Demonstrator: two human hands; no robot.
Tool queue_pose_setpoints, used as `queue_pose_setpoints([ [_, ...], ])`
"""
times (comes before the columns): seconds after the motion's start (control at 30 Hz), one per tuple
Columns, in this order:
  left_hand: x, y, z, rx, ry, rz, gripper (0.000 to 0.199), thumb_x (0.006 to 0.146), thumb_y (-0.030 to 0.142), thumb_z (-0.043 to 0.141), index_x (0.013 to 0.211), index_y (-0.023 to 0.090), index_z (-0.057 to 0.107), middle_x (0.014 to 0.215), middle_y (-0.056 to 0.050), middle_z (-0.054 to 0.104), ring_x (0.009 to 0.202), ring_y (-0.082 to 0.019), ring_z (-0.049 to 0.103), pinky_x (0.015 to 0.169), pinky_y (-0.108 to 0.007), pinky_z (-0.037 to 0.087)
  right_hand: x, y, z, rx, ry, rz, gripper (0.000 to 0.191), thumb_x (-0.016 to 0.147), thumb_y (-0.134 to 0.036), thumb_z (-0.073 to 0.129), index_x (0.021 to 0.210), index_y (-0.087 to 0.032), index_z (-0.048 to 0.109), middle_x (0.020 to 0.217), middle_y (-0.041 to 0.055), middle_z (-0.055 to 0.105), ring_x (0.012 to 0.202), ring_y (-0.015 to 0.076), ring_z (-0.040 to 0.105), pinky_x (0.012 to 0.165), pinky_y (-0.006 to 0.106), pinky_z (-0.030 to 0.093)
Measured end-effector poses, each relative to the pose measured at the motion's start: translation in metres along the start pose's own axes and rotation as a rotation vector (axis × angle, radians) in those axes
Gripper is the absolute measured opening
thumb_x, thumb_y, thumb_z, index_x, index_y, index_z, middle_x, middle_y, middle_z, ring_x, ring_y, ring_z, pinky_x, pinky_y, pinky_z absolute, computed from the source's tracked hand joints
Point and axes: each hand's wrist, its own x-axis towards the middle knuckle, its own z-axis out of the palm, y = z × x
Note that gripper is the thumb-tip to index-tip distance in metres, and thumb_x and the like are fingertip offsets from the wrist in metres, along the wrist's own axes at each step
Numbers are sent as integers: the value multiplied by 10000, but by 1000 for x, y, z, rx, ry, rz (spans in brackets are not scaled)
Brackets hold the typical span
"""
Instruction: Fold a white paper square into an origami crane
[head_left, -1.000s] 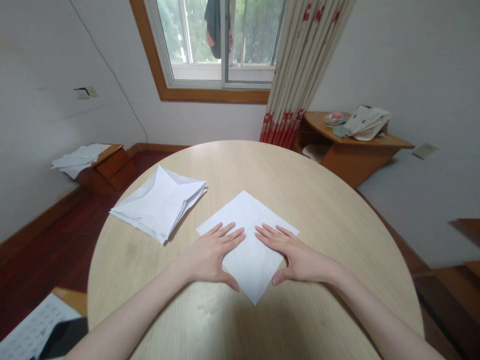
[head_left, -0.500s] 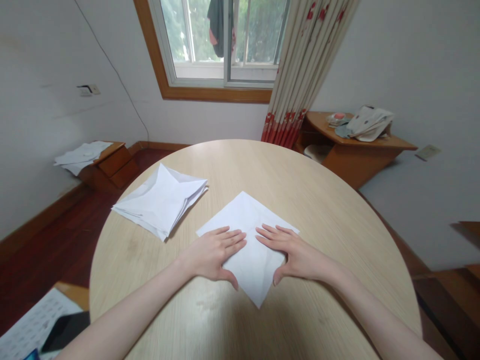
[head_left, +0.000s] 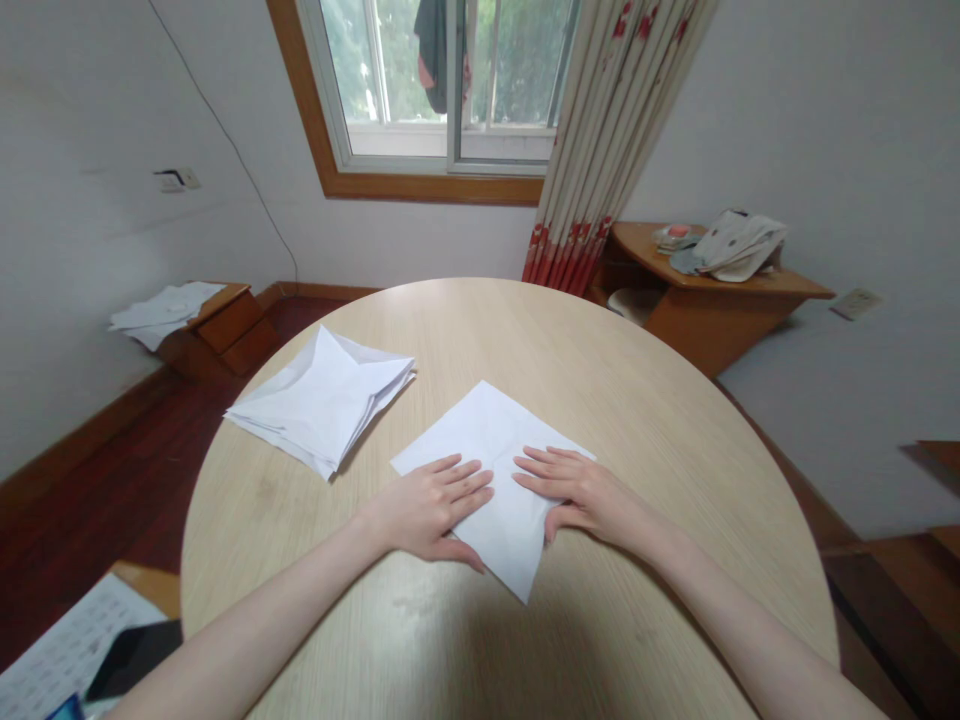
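Note:
A square white sheet of paper (head_left: 487, 425) lies on the round table, turned so that one corner points toward me. Faint creases cross it. My left hand (head_left: 439, 505) rests flat on its left part, fingers stretched toward the middle and thumb along the lower left edge. Over the right part lies my right hand (head_left: 577, 490), palm down and open, covering the right edge; its thumb is at the lower right edge. The near corner seems slightly raised. To the left sits a stack of creased white paper sheets (head_left: 322, 390), apart from both hands.
The round wooden table (head_left: 675, 480) fills the middle. At lower left are a printed sheet (head_left: 56, 645) and a dark phone-like object (head_left: 135, 655). A small cabinet (head_left: 225, 325) bears papers at the left; a corner shelf (head_left: 720, 300) holds a cloth bag (head_left: 742, 245).
My right thumb has drawn in and up along the paper's lower right edge. The near corner has shifted slightly right and up. My left hand has barely moved.

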Motion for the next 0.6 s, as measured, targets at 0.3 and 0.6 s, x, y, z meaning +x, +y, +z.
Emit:
queue_pose_setpoints([
  [0.3,2,4,-3,73,161,20,386,973,296,344,1201,91,580,1145,-168,682,1075,-238,655,910,-362,545,-1,1,2,8,76,-12,425,907,-489,491,1267,-285,589,1260,57,636,1220,237,550,1018,477,458],
  [0.6,7,8,-8,-148,127,-164,459,795,241,531,1239,125,538,1194,-125,661,1027,-245,633,889,-383,540,-3,-7,0,-18,111,-28,472,909,-488,498,1282,-210,584,1225,103,659,1159,245,601,995,451,492],
])
